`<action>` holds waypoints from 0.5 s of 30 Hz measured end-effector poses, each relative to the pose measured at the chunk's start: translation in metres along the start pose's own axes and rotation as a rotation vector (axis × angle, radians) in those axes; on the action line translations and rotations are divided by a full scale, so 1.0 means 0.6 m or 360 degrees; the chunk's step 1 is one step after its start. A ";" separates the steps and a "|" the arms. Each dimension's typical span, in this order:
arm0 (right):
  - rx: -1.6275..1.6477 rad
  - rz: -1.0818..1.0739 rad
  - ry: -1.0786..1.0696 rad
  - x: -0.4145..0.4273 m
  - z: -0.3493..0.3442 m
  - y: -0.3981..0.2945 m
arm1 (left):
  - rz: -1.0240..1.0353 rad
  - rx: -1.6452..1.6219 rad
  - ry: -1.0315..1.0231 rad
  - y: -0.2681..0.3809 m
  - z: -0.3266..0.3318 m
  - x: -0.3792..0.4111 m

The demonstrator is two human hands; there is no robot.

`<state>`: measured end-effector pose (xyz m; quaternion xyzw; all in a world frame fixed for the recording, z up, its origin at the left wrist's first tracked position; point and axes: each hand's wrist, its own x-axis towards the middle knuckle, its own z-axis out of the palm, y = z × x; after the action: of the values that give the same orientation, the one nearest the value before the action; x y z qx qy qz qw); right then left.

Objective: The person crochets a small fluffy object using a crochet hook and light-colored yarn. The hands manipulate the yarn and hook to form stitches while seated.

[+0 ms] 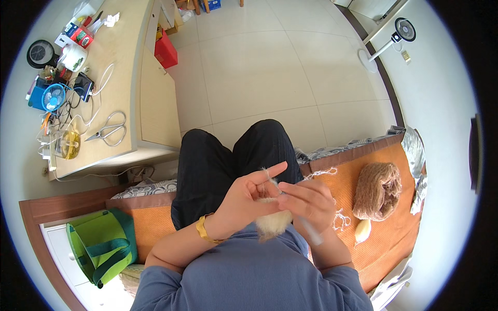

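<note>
Cream fluffy yarn loops over the raised index finger of my left hand [249, 194], whose other fingers hold the edge of a small cream crocheted or knitted piece [273, 223]. My right hand [309, 200] is beside it, its fingertips closed on a thin tool, probably a crochet hook, whose pale, blurred handle [311, 232] sticks out below the palm. The tool's tip is too small to make out. To the right, on the orange mat, lie a thick brown fuzzy yarn bundle [362, 190], a small cream stuffed-looking piece [363, 231] and loose white yarn scraps [341, 219].
On the desk [120, 50] at the left are scissors [111, 130], a glass cup of yellow liquid [67, 144], cables and a small blue fan [53, 97]. A green felt bag [105, 245] sits at lower left. A white fan [404, 30] stands by the right wall.
</note>
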<state>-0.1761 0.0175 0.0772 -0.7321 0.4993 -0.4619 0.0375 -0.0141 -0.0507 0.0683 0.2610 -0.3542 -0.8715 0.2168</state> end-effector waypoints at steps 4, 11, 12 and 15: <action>0.0773 0.0628 0.0101 -0.023 0.015 -0.001 | -0.0062 0.0065 0.0095 0.010 0.017 0.001; 0.1165 0.0934 0.0319 -0.031 0.034 -0.010 | 0.0089 -0.0023 0.0057 -0.007 0.008 0.002; 0.1243 0.0996 0.0354 -0.033 0.034 -0.011 | 0.0117 -0.0053 0.0065 -0.007 0.006 0.000; 0.1464 0.1043 0.0353 -0.019 0.023 -0.011 | 0.0284 -0.0095 0.0003 -0.006 -0.009 -0.002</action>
<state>-0.1623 0.0240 0.0652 -0.3948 0.4488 -0.6698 0.4406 -0.0107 -0.0502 0.0625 0.2225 -0.3497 -0.8586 0.3015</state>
